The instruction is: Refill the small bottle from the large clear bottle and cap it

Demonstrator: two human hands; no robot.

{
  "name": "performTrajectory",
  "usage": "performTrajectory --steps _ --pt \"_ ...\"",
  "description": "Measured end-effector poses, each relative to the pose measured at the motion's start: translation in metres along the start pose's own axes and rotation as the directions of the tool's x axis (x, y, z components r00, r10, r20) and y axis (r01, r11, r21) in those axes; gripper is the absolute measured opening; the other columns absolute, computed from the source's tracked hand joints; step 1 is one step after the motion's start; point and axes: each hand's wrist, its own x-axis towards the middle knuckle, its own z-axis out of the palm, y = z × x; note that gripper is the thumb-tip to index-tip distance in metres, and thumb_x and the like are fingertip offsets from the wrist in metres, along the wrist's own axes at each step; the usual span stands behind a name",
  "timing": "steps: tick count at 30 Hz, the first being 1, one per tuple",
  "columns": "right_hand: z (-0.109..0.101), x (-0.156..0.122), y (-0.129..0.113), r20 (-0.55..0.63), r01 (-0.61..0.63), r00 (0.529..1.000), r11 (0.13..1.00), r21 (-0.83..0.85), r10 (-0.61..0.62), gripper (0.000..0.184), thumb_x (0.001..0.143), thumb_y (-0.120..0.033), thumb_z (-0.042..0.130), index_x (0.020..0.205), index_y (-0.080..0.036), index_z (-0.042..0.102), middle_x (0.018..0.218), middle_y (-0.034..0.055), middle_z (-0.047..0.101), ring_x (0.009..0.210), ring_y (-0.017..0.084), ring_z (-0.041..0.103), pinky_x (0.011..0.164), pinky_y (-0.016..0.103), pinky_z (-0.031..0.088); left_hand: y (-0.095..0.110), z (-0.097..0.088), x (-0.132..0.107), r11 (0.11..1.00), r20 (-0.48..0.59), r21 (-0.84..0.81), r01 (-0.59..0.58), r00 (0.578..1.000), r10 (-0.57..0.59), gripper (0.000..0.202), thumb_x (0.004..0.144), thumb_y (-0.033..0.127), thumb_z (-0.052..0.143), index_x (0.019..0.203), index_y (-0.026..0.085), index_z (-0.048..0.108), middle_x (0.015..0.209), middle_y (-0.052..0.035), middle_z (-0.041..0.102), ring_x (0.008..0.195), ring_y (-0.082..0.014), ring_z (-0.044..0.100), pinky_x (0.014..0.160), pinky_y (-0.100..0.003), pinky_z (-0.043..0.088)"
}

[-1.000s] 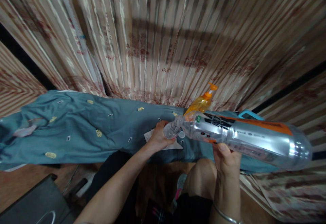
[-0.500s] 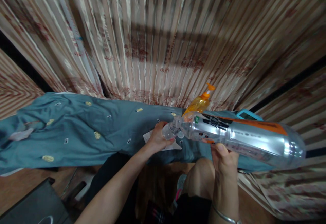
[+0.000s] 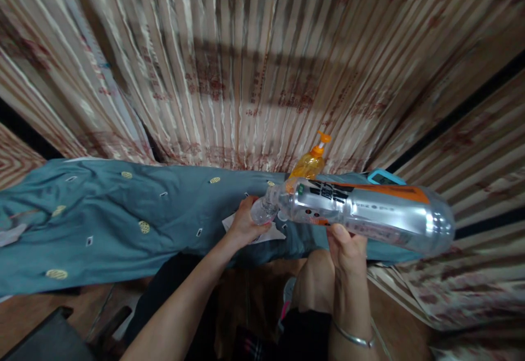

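My right hand [image 3: 344, 246] grips a large clear plastic bottle [image 3: 381, 213] from below, around its silver and orange label. The bottle lies nearly level, its neck pointing left. Closed around a small clear plastic bottle [image 3: 263, 211] is my left hand [image 3: 245, 224]. The two bottle necks meet, or almost meet; I cannot tell whether they touch. Under my left hand lies a piece of white paper [image 3: 270, 234]. A small round clear cap [image 3: 283, 215] seems to sit just below the large bottle's neck. Whether liquid is passing between the bottles is not visible.
An orange pump bottle [image 3: 309, 161] stands behind the large bottle. A blue-framed device [image 3: 385, 177] lies at the back right. Teal patterned cloth [image 3: 176, 208] covers the long narrow surface, with a pleated curtain [image 3: 229, 76] behind it. A dark stool-like object [image 3: 45, 339] is at lower left.
The whole view has shifted, so most things appear further left. Both hands keep their hold, and the bottles stay neck to neck with little change in tilt.
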Motion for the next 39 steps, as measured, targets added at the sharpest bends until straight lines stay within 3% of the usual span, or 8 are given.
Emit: performTrajectory --steps 8,18,30,39 --pt "-0.007 0.005 0.012 0.000 0.014 1.000 0.999 -0.037 -0.014 0.043 0.062 -0.042 0.072 0.097 -0.016 0.068 0.084 0.0082 0.071 0.090 0.028 0.065 0.091 0.049 0.045 -0.006 0.003 0.001 0.997 -0.056 -0.042 -0.068 0.996 0.066 0.048 0.055 0.020 0.074 0.098 0.017 0.053 0.093 -0.0034 0.060 0.091 -0.0235 0.058 0.082 -0.038 0.046" --pt "-0.006 0.002 0.004 0.035 0.014 0.999 0.998 -0.053 -0.012 0.039 0.064 -0.038 0.072 0.097 -0.017 0.068 0.086 0.0075 0.071 0.093 0.027 0.065 0.093 0.048 0.044 -0.006 0.003 0.002 0.998 -0.039 -0.028 -0.061 0.997 0.060 0.050 0.053 0.019 0.076 0.097 0.017 0.052 0.093 -0.0024 0.060 0.091 -0.0227 0.058 0.081 -0.037 0.045" --pt "0.001 0.004 -0.006 0.027 0.043 0.999 0.999 0.021 -0.044 0.060 0.062 -0.037 0.075 0.117 -0.020 0.058 0.107 0.0091 0.068 0.109 0.028 0.059 0.099 0.048 0.039 0.002 0.001 -0.001 1.000 -0.011 -0.003 -0.015 1.000 0.015 0.053 0.052 0.018 0.077 0.099 0.017 0.053 0.100 -0.0056 0.060 0.096 -0.0254 0.057 0.085 -0.040 0.046" --pt "-0.001 0.007 -0.007 0.029 0.046 0.999 0.999 0.000 -0.046 0.059 0.062 -0.037 0.075 0.116 -0.018 0.059 0.105 0.0098 0.069 0.106 0.028 0.061 0.096 0.047 0.042 0.005 0.000 -0.002 0.999 -0.016 -0.045 -0.003 1.000 0.002 0.050 0.052 0.017 0.077 0.096 0.016 0.054 0.099 -0.0053 0.060 0.095 -0.0243 0.056 0.085 -0.039 0.045"
